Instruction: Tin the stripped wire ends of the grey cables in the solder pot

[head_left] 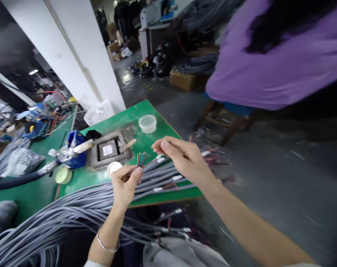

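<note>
Ref.: clock face flat on the view, 12 = top edge, wire fan at ctr. unless noted.

Wire fan (142,159): multicolored strands, held above the green desk (142,109), in front of the grey cables (82,202). Long axis approx. upright, slight lean to R; tips spread toward 12–1 o'clk. Lower ends hidden in the fingers.

L hand (126,183): at 7 o'clk. Grip pinching the wire fan btwn thumb & fingers, strand tips clear above.

R hand (186,157): at 3 o'clk, apart from the wire fan. Grip: thumb & index tips brought close, aimed at 9 o'clk; cannot tell if anything is pinched.

Grey cables: thick bundle from lower L, passing behind L hand; long axis across desk toward 2–3 o'clk, w/ white tags (177,178) at R portion.

Other items on desk:
- Clear tub (148,128): 12 o'clk.
- Wooden stick (129,144): 10–11 o'clk, at R edge of sq. block.
- Sq. block (93,155), w/ shiny ctr.: 9–10 o'clk.
- White lid (113,168): 8–9 o'clk, just beside L hand.
- Yellowish tub (63,175): 8–9 o'clk, farther out.
</note>
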Demonstrator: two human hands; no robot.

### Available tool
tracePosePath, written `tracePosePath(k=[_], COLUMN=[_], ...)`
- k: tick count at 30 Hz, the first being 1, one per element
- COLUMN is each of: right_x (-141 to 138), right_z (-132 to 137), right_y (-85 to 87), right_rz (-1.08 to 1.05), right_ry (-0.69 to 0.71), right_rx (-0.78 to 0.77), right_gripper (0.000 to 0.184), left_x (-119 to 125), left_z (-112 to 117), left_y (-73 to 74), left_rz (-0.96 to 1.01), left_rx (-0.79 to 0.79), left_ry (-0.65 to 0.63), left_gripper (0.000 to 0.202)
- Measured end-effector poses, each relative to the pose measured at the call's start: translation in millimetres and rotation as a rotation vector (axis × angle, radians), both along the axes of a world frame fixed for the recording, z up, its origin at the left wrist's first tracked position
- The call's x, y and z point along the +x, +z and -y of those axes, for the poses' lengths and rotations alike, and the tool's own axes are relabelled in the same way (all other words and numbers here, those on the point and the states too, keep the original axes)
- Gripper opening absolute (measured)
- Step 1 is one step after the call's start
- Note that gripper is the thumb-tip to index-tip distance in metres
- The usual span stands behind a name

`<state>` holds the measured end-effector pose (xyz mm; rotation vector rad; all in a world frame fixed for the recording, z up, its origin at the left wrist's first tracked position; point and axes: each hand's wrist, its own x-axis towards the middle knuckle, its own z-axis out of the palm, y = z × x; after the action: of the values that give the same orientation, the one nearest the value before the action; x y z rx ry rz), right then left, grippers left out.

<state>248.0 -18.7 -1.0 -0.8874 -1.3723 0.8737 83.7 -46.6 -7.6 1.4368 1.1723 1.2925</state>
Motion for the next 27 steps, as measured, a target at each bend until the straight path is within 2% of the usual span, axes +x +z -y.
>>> tracePosePath(k=[2,5,8,11,14,20,27], right_x=[-16,-37,-49,-52,-51,-49,-49], right_z=[-19,-39,-46,-46,-44,-45,-44], right_y=[14.1,24.2,19.5,9.2,3.1,2.1,0.8], right_rz=[0.004,0.095,0.001,-0.109,-0.142,-0.117,-0.004], right_ry=[0.163,0.423,0.505,0.524,0.519,0.433,0.324], right_rx=[-0.001,0.002,-0.092,-0.16,-0.162,-0.096,0.028], right_gripper=[0.033,0.034,0.028,0.025,0.02,0.014,0.021], left_x=[-10,-21,-25,-24,-23,-20,-21], left_z=[-7,-15,-17,-17,-19,-23,-24], left_y=[7.5,12.4,11.6,9.7,8.1,2.2,1.9], left_rz=[0.093,0.171,0.206,0.23,0.226,0.199,0.212], left_rx=[0.034,0.043,0.037,0.013,-0.018,-0.034,-0.065], left_ry=[0.126,0.19,0.186,0.192,0.185,0.216,0.193], left_gripper=[0.03,0.031,0.028,0.027,0.028,0.027,0.028])
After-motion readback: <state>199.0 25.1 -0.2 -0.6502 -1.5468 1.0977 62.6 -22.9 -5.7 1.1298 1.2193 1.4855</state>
